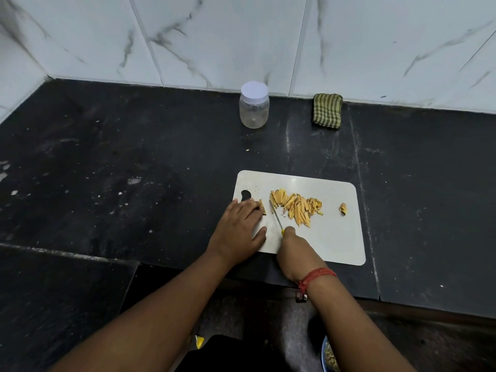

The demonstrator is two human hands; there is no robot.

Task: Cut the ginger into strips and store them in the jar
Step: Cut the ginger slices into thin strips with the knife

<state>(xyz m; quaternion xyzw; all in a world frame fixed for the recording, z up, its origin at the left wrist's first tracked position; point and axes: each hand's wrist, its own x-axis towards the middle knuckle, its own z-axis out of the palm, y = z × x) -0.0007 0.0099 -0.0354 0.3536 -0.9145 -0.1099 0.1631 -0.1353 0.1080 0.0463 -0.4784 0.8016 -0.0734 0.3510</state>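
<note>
A white cutting board [335,237] lies on the black counter. A heap of yellow ginger strips [295,206] sits at its middle, and a small ginger scrap [343,208] lies to the right. My left hand [239,229] rests on the board's left end, fingertips holding down a small ginger piece [262,207]. My right hand [295,251] grips a yellow-handled knife [276,218], its blade pointing away between that piece and the heap. The clear jar [254,108] with a white lid stands shut at the back near the wall.
A folded green striped cloth [327,110] lies by the wall, right of the jar. The black counter [134,170] has a step edge at the front left. Marble wall tiles rise behind. A bowl edge [328,355] shows below the counter.
</note>
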